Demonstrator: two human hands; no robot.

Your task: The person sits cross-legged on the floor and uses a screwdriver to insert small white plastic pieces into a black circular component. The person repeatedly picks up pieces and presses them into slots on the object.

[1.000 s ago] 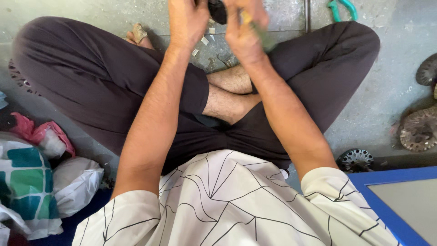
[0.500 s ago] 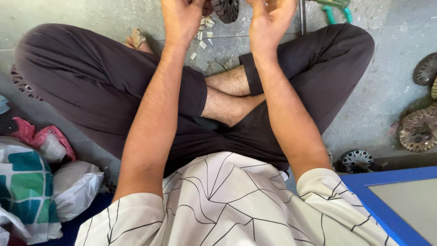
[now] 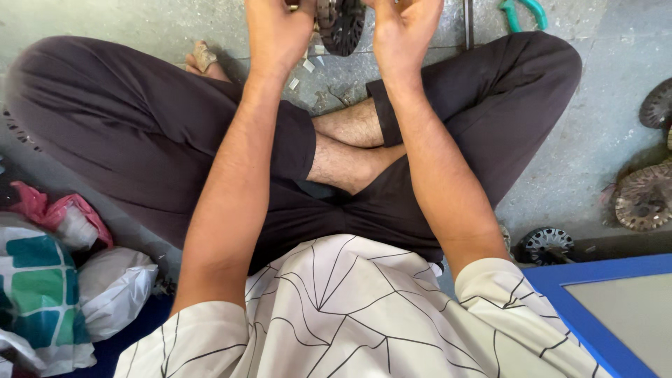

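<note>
Legs in dark trousers, crossed on a grey concrete floor, fill the field below the grip; a white shirt with thin black lines lies nearest the camera. Both forearms reach away from the body to the top edge of the view. The left hand and right hand flank a dark, round, toothed metal disc, which sits between them at the upper edge, above the crossed shins. The left hand's fingers curl at the disc's left rim; whether they clamp it cannot be told, since the fingertips are cut off by the frame. The right hand's fingers are bent, just beside the disc's right rim; contact cannot be told. The disc is seen part-cropped, its face turned roughly toward the camera; a long axis cannot be judged.

Compared with half a second before, the disc lies slightly lower and more fully in view between the hands, and the arms keep the same pose.

Right of the grip: a thin metal rod and green-handled pliers. Far right: further ribbed discs on the floor, and a blue-framed panel. Left, beside the knee: white and pink bags. Small pale scraps lie beneath the hands.
</note>
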